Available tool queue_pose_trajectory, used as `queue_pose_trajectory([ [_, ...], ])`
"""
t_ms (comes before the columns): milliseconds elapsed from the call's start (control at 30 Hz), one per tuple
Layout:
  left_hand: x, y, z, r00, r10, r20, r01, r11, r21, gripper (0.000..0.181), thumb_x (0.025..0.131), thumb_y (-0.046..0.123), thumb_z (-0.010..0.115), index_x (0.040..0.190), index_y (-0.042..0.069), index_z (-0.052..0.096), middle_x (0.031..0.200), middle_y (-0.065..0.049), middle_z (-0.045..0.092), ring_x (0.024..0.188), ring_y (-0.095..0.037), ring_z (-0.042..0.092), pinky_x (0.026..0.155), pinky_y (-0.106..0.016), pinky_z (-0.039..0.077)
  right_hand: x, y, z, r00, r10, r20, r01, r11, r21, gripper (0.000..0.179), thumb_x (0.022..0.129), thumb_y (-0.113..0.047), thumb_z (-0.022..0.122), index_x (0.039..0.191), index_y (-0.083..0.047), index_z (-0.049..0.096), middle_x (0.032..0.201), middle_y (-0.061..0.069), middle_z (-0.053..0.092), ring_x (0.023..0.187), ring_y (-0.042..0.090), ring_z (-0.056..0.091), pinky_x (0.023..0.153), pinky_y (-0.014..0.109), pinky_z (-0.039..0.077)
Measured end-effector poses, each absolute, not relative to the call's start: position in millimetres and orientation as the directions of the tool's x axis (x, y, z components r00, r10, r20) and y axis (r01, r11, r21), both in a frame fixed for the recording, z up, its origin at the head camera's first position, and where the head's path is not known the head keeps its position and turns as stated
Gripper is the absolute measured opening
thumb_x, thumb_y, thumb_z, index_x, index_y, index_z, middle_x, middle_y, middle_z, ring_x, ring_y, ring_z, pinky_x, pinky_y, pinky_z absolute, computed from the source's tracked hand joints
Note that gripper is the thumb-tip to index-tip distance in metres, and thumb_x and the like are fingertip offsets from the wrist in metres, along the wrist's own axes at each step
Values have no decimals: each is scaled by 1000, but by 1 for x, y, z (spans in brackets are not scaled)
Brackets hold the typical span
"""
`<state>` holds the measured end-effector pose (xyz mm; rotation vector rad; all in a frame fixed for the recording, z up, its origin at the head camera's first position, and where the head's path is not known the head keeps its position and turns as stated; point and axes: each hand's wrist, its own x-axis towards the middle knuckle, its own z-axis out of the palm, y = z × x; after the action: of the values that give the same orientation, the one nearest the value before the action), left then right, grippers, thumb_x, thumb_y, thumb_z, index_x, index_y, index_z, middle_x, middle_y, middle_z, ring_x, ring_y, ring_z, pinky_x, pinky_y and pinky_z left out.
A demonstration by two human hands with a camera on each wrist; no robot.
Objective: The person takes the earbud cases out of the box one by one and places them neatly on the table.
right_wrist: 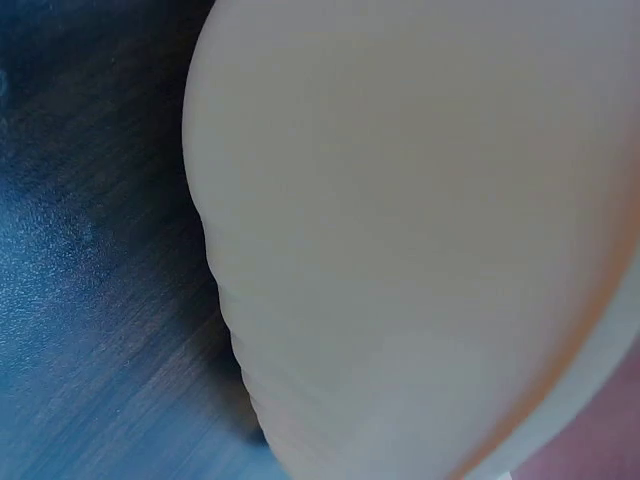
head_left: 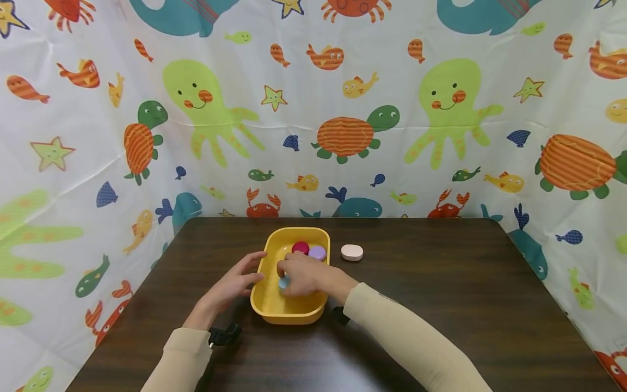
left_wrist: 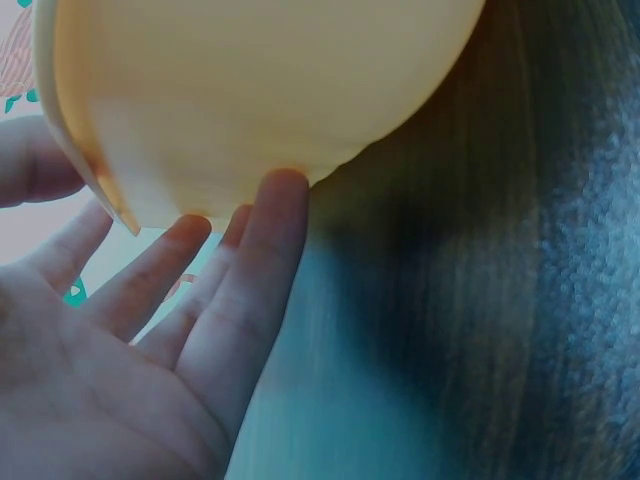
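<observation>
A yellow rectangular tub with rounded corners stands on the dark table. My right hand reaches inside it and pinches a small light blue object, mostly hidden by the fingers. Behind that hand, a dark red round piece and a lilac round piece lie at the tub's far end. At the tub's left side is my left hand; its extended fingers touch the outer wall in the left wrist view. The right wrist view is filled by the tub's outside wall, and the hand is hidden there.
A pale pink oval piece lies on the table, just right of the tub. Behind the table's far edge hangs a white curtain printed with sea animals. Each wrist wears a dark band.
</observation>
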<state>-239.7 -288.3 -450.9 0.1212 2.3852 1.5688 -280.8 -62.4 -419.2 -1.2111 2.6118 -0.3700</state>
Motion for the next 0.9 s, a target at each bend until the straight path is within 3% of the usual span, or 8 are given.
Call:
queue_pose_trajectory([
  [500, -240, -288, -449, -953, 227, -202, -97, 402, 910, 60, 104, 19, 55, 158, 18, 29, 160, -25, 26, 138, -48, 38, 98, -58, 52, -269, -49, -406, -654, -757, 5, -726, 626, -284, 41, 80, -35, 78, 115, -19, 65, 105, -4, 55, 98, 15, 47, 83, 24, 46],
  [900, -239, -287, -449, -952, 221, -213, -110, 400, 910, 60, 104, 21, 55, 158, 18, 29, 160, -24, 27, 138, -46, 39, 99, -59, 51, -258, -38, -397, -672, -734, 99, -730, 636, -250, 36, 85, -36, 73, 115, -18, 64, 109, -3, 55, 101, 17, 46, 86, 28, 44],
])
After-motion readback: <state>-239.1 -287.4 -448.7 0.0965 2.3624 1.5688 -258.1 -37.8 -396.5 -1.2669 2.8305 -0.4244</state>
